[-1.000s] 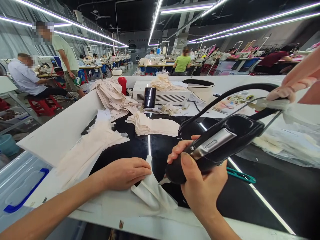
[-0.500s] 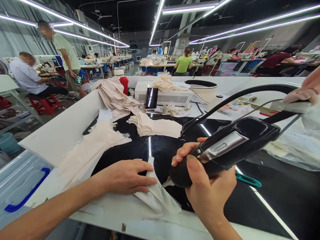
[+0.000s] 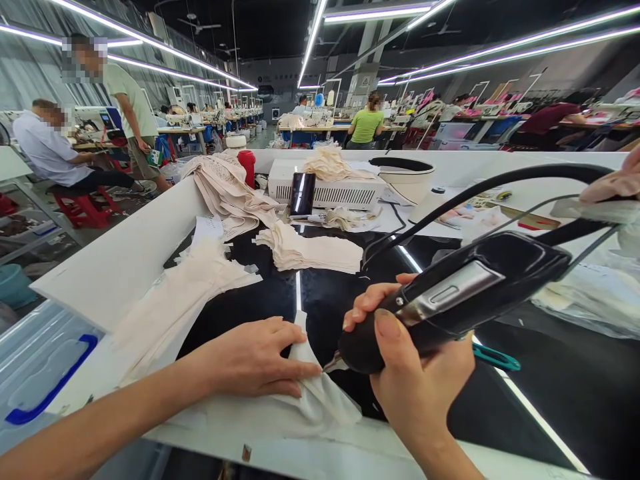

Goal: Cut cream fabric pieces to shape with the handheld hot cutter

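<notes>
My right hand [image 3: 415, 373] is wrapped round a black corded hand tool [image 3: 465, 293] with a silver lever along its side. A narrow metal tip [image 3: 336, 363] shows beyond its rounded black nose, close to my left index finger. My left hand [image 3: 260, 360] lies palm down with its fingers stretched over a thin white cloth piece [image 3: 325, 400], pressing it to the table's near edge. The cloth is creased, and one narrow end pokes up past my fingers. What lies beneath my left palm is hidden.
A cream cloth stack [image 3: 310, 250] lies ahead and more cloth [image 3: 170, 307] at left. Behind stand a phone [image 3: 302, 193] and a white vented box [image 3: 345, 193]. Green snips [image 3: 497, 357] lie right. Another person's hand [image 3: 613, 187] is near the tool's thick cable [image 3: 520, 175].
My left index finger has moved slightly right, toward the tool's tip. My right hand keeps its grip, and the tool's rear end has shifted a little right. The view has shifted slightly.
</notes>
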### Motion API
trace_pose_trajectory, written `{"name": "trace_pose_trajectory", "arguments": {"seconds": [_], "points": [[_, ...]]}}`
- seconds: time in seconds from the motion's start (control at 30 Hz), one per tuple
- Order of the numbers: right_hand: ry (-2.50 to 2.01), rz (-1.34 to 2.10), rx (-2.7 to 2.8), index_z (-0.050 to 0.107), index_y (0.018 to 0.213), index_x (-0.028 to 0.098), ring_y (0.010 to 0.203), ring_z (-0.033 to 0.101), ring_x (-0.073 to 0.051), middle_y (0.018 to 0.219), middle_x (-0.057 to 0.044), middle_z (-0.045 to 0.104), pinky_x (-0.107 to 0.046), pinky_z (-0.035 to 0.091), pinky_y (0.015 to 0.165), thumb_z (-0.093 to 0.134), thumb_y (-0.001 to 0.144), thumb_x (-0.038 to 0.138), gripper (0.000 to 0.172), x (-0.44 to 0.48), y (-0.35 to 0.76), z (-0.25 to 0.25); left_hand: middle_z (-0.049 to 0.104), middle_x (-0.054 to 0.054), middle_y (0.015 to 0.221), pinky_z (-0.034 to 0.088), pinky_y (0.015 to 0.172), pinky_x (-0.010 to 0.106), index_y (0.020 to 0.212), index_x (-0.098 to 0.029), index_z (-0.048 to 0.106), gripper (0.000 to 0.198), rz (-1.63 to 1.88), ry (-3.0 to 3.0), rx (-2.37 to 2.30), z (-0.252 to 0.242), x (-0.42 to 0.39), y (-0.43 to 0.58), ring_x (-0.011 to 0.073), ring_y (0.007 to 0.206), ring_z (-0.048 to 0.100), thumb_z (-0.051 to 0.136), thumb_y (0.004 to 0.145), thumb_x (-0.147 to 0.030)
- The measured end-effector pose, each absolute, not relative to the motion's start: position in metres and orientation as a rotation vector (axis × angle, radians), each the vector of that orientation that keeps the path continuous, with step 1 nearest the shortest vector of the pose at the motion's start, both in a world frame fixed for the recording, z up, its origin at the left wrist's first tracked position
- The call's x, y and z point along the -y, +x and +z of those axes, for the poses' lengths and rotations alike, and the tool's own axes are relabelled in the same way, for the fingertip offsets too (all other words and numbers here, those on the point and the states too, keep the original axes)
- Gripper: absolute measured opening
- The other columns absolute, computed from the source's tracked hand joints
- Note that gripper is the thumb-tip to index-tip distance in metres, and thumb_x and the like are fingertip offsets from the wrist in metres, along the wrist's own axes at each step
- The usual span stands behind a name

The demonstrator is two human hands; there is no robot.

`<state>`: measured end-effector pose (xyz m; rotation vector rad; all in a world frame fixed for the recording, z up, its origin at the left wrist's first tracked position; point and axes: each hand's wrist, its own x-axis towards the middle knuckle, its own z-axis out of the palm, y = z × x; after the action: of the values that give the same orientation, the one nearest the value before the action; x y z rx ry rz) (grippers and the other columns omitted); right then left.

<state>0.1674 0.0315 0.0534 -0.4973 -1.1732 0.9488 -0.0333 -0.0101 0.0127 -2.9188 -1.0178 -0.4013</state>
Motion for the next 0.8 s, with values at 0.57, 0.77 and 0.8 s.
{"name": "trace_pose_trajectory", "arguments": {"seconds": [0.57,0.77,0.8], "points": [[-0.552,0.924,1.171,0.06,0.106,0.028,0.059,0.063,-0.014,0.081,0.005,0.068,-0.03,0.056,0.052,0.082,0.086,0.032,0.03,-0.04,0.158,0.054,0.06,0.013,0.124,0.054,0.099,0.039,0.13,-0.027,0.067,0.032,-0.476,-2.907,1.031,0.008,0.011,-0.032,0.0247,0.101,0.061,0.056,0.107,-0.046],[-0.519,0.916,1.157,0.06,0.108,0.028,0.058,0.062,-0.014,0.08,0.006,0.067,-0.03,0.056,0.054,0.082,0.086,0.032,0.031,-0.045,0.154,0.055,0.06,0.014,0.123,0.053,0.1,0.039,0.128,-0.027,0.069,0.031,-0.503,-2.898,1.034,0.008,0.011,-0.03,0.0247,0.102,0.062,0.059,0.105,-0.046],[-0.513,0.915,1.158,0.06,0.108,0.028,0.058,0.063,-0.014,0.08,0.006,0.067,-0.03,0.056,0.054,0.082,0.086,0.031,0.032,-0.046,0.153,0.055,0.06,0.013,0.123,0.053,0.101,0.039,0.128,-0.027,0.069,0.031,-0.505,-2.899,1.033,0.007,0.011,-0.03,0.0245,0.102,0.062,0.06,0.105,-0.046]]}}
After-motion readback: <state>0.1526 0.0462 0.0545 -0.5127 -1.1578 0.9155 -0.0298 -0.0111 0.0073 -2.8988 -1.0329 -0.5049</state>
